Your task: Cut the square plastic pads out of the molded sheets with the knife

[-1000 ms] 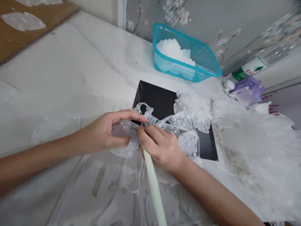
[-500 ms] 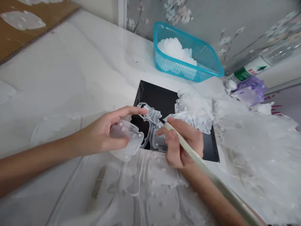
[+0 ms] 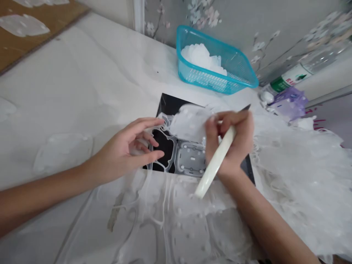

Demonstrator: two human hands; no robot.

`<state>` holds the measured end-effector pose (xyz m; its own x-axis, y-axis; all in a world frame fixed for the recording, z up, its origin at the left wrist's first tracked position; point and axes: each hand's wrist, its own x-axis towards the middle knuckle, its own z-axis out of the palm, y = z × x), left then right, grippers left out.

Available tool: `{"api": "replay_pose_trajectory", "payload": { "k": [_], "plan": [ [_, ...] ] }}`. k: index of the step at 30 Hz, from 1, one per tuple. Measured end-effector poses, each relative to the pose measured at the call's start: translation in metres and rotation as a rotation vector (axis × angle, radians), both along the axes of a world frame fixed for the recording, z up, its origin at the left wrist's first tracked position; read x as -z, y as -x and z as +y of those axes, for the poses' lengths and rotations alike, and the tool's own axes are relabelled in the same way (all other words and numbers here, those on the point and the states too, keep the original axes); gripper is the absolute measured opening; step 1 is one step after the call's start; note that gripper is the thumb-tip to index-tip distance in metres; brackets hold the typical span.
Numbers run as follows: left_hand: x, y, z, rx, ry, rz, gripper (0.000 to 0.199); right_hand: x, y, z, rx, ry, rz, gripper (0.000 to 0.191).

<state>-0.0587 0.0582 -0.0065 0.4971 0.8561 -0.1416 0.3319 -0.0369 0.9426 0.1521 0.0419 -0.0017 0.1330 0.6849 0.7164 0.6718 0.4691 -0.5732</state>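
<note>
My left hand is open, thumb and fingers apart, over a translucent plastic sheet with cut-out openings. One rounded panel with small white dots is still within that sheet, which lies across a black board. My right hand is closed around a craft knife with a pale handle, its dark tip pointing up and away to the right. A loose translucent plastic piece, blurred by motion, sits against the right thumb and appears pinched there.
A blue basket with white pieces stands at the back. A large heap of clear plastic fills the right, near a bottle and a purple packet. More sheets lie in front; a brown board is at far left.
The plastic piece has left my left hand, which has opened. My right hand has lifted and moved right, turning the knife tip away, with a blurred piece now beside its thumb.
</note>
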Motion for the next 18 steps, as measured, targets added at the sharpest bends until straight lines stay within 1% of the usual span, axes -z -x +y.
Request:
{"api": "replay_pose_trajectory", "payload": {
  "k": [1, 3, 4, 5, 7, 9, 11, 13, 16, 18],
  "plan": [
    [0.000, 0.000, 0.000, -0.034, -0.020, 0.014, 0.059, -0.003, -0.011, 0.008, 0.056, 0.087, -0.045, 0.025],
    [-0.001, -0.001, -0.001, -0.102, -0.055, 0.044, 0.062, -0.003, -0.035, 0.023, 0.122, 0.250, -0.212, 0.023],
    [-0.001, -0.002, -0.002, -0.137, -0.071, 0.045, 0.061, -0.001, -0.048, 0.030, 0.232, 0.277, -0.292, 0.021],
    [-0.001, -0.002, -0.002, -0.171, -0.079, 0.038, 0.060, 0.002, -0.061, 0.035, 0.284, 0.286, -0.308, 0.020],
    [-0.001, -0.003, -0.003, -0.248, -0.068, 0.007, 0.058, 0.009, -0.081, 0.041, 0.351, 0.296, -0.328, 0.023],
    [-0.002, -0.003, -0.003, -0.301, -0.009, -0.029, 0.059, 0.013, -0.092, 0.041, 0.413, 0.288, -0.325, 0.033],
    [-0.004, -0.001, -0.001, -0.345, 0.030, -0.067, 0.062, 0.013, -0.093, 0.038, 0.454, 0.278, -0.317, 0.038],
    [-0.006, 0.002, 0.005, -0.400, 0.014, -0.082, 0.064, 0.011, -0.085, 0.033, 0.449, 0.258, -0.293, 0.034],
    [-0.006, 0.010, 0.019, -0.506, -0.026, -0.020, 0.057, 0.009, -0.061, 0.024, 0.392, 0.199, -0.245, 0.033],
    [-0.006, 0.014, 0.027, -0.529, -0.037, 0.045, 0.051, 0.009, -0.044, 0.019, 0.281, 0.203, -0.236, 0.032]
  ]
}}
